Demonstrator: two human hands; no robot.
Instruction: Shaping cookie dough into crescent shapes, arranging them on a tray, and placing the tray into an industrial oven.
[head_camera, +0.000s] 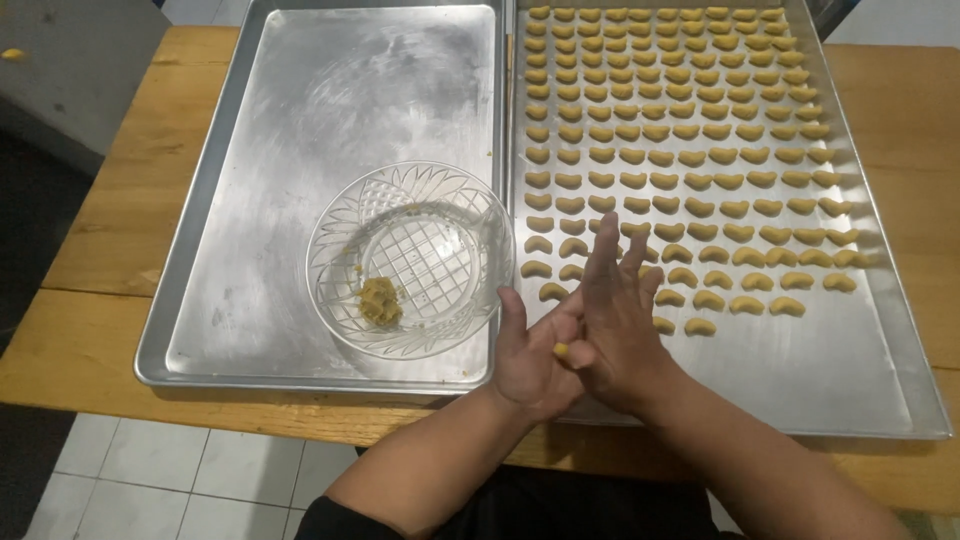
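Rolling: I see small yellow dough piece (561, 350) pressed between flat left palm (530, 362) and right palm (618, 330), fingers splayed; its end pokes out leftward, toward clear patterned glass bowl (410, 258).

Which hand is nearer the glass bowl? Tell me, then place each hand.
Left. The left hand lies just off the glass bowl at its lower right rim. The right hand is farther right, pressed over the left with a dough piece between them.
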